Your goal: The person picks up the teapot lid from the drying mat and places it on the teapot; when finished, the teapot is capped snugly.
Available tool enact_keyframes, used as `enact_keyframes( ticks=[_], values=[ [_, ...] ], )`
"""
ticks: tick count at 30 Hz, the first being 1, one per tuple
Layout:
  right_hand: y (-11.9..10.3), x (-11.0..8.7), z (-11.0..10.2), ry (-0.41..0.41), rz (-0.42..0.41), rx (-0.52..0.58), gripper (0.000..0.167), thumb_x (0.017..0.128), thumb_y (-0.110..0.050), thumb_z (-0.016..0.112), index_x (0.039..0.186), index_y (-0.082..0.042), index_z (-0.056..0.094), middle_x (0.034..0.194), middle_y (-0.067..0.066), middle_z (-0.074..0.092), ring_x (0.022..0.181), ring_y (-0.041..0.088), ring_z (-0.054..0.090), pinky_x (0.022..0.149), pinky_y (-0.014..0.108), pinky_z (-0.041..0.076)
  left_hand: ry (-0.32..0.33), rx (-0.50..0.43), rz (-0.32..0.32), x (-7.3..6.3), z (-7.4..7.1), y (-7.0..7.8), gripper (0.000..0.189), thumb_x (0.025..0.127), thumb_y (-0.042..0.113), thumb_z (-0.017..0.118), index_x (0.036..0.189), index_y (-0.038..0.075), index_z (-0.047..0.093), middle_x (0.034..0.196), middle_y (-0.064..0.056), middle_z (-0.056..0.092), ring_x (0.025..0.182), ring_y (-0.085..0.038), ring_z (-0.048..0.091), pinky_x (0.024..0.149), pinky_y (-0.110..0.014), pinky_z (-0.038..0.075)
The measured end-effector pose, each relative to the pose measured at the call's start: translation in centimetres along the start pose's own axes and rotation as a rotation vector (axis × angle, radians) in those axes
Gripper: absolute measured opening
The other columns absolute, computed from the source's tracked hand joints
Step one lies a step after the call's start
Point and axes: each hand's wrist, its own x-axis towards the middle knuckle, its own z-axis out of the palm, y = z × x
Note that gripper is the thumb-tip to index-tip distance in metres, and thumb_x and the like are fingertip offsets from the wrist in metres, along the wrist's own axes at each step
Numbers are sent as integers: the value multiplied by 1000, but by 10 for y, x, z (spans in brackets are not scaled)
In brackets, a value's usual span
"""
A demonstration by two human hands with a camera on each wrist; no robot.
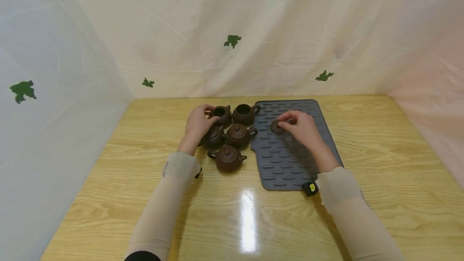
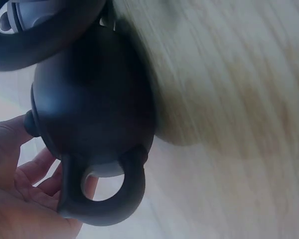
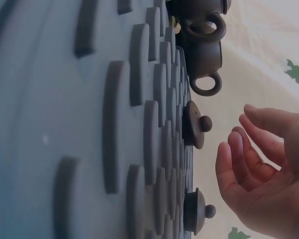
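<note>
At the back left, my left hand [image 1: 198, 124] has its thumb and fingers around the handle side of a lidless dark brown teapot [image 1: 224, 112]. In the left wrist view, a lidded teapot [image 2: 94, 104] stands in front of that hand and hides the grip. My right hand [image 3: 269, 164] hovers over the grey mat [image 1: 279, 160], fingers loosely bent and holding nothing. Beside its fingertips lies a round teapot lid [image 3: 193, 124] with a knob. A second lid [image 3: 194, 211] rests on the mat too; from the head camera, the right hand covers it.
Another lidless teapot [image 1: 243, 115] stands at the mat's back left corner. Closer in are more lidded teapots, one in the middle [image 1: 237, 135] and one at the front [image 1: 228, 159], all grouped tightly on the wooden table [image 1: 217, 220]. A pale curtain [image 1: 181, 51] hangs behind.
</note>
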Motion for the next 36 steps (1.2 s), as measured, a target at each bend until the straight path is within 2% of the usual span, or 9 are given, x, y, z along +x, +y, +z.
enact_keyframes(
  ticks=[13, 17, 23, 36],
  values=[
    [3, 2, 5, -2, 73, -4, 26, 97, -19, 65, 118, -4, 68, 121, 20, 67, 107, 36, 63, 87, 49, 53, -11, 21, -77, 3, 4, -3, 40, 94, 27, 70, 132, 13, 62, 134, -10, 64, 120, -29, 62, 99, -46, 53],
    [5, 4, 6, -6, 85, -8, 25, 97, -19, 66, 117, -4, 69, 120, 19, 68, 104, 35, 64, 82, 44, 53, -4, 30, -97, 4, 4, -4, 39, 94, 28, 70, 130, 15, 64, 133, -9, 65, 117, -29, 64, 97, -46, 54],
    [7, 7, 8, -34, 110, -5, 27, 96, -19, 67, 119, -4, 68, 119, 20, 68, 105, 35, 64, 80, 42, 53, -13, -9, -126, 5, 3, -6, 39, 94, 27, 71, 131, 15, 64, 132, -10, 66, 115, -29, 65, 96, -45, 55],
    [14, 16, 12, -79, 148, -11, 26, 96, -18, 67, 119, -5, 68, 115, 18, 66, 104, 33, 63, 78, 38, 51, -4, -9, -124, 6, 3, -6, 39, 94, 26, 70, 131, 14, 64, 133, -9, 65, 116, -28, 65, 97, -44, 54]
  ],
)
